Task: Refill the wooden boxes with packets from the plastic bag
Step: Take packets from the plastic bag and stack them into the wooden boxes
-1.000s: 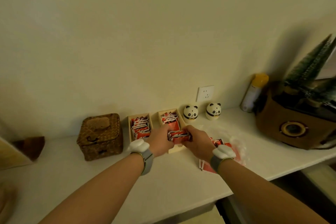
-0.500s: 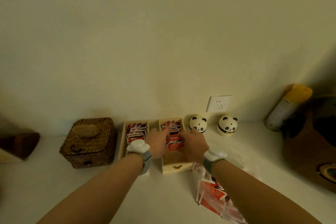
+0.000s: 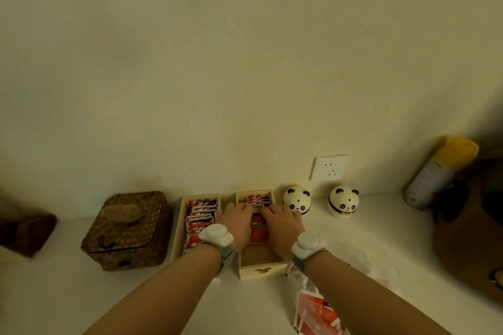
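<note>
Two open wooden boxes stand side by side against the wall. The left box is full of red and white packets. The right box holds a row of packets at its far end; its near end shows bare wood. My left hand and my right hand lie flat on the packets in the right box, fingers spread, pressing on them. A clear plastic bag with more red packets lies under my right forearm.
A woven lidded basket sits left of the boxes. Two panda figurines stand right of them below a wall socket. A yellow-capped spray can and a dark brown object are at the right.
The hands carried a bunch of packets into the right box, then flattened on top of them. The view swung left and closer to the boxes.
</note>
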Demonstrator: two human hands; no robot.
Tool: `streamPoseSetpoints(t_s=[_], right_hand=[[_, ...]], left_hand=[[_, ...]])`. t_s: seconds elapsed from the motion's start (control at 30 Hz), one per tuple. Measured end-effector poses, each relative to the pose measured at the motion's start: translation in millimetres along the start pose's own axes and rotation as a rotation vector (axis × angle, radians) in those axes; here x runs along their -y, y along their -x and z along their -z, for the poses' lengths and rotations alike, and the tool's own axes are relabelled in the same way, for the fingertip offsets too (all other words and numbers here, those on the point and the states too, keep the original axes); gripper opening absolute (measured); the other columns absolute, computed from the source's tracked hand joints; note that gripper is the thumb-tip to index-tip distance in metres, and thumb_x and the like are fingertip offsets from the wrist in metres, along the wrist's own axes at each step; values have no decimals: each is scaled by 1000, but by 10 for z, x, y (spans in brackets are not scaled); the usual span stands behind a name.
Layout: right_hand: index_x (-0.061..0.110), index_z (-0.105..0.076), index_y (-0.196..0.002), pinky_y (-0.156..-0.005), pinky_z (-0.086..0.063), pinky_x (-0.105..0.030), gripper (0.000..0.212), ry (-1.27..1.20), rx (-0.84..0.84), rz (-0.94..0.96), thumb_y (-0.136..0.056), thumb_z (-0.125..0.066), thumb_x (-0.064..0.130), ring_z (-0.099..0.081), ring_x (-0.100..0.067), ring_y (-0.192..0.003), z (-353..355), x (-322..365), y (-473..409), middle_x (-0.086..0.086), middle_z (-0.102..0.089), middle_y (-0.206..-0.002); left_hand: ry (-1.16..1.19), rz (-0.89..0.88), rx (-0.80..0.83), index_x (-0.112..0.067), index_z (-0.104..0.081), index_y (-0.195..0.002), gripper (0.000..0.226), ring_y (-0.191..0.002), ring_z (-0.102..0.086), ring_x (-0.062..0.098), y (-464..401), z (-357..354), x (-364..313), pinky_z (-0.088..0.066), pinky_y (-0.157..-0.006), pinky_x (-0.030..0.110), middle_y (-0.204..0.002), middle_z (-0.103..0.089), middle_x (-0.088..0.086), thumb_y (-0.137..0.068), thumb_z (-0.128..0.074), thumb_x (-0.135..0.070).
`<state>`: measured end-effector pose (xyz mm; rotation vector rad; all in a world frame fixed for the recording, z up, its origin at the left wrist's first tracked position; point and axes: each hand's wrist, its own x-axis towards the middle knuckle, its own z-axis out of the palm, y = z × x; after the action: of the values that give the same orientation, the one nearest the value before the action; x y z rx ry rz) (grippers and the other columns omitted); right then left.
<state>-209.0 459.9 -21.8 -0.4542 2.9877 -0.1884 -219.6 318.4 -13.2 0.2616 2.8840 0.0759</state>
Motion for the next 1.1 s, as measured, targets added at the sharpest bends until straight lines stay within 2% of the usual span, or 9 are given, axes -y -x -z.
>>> streamPoseSetpoints(t_s=[0.27, 0.4, 0.6, 0.87, 0.97, 1.1], right_hand=[[25, -48, -127, -101, -36, -45, 43, -78, -73, -9, -85, -53, 17, -42, -28, -119, 98, 4, 62, -2, -46, -134], [20, -53, -123, -92, -42, -40, 34, -145, -160, -29, -89, -50, 22, -47, -27, -110, 200, -9, 226, -4, -54, -124], [16, -56, -123, -90, -45, -33, 32, -304, -305, -239, -91, -53, 20, -54, -25, -109, 387, -294, 614, -7, -59, -121], [21, -55, -120, -87, -47, -31, 30, -271, -175, -443, -91, -51, 22, -57, -20, -105, 340, -538, 1192, 0, -60, -118], [23, -59, -116, -88, -48, -30, 28, -275, -118, -491, -89, -53, 21, -59, -20, -104, 243, -614, 1382, 1, -63, -114], [18, -64, -109, -84, -45, -28, 23, -306, 62, -440, -88, -60, 24, -60, -25, -105, 131, -611, 1559, -5, -66, -112]], left_hand=[[58, -61, -74, -23, -45, -123, 42, -123, -41, 30, 119, 26, 62, -35, -97, 48, -131, -47, 5, -83, -59, -29], [72, -115, -136, -24, -47, -119, 38, -121, -39, 29, 236, 27, 93, -35, -95, 47, -131, -47, 3, -84, -58, -27], [98, -241, -221, -23, -51, -121, 34, -125, -37, 27, 400, 40, -116, -35, -94, 41, -130, -49, 0, -87, -55, -27], [147, -575, -189, -20, -55, -124, 35, -124, -42, 25, 493, 29, -690, -37, -100, 37, -131, -53, 2, -91, -55, -29], [210, -700, -91, -12, -59, -123, 32, -123, -45, 26, 516, 8, -950, -36, -102, 33, -130, -56, 8, -93, -51, -17], [135, -795, 63, -15, -61, -117, 27, -108, -59, 34, 559, -96, -1128, -45, -90, 41, -115, -67, 14, -95, -47, -15]])
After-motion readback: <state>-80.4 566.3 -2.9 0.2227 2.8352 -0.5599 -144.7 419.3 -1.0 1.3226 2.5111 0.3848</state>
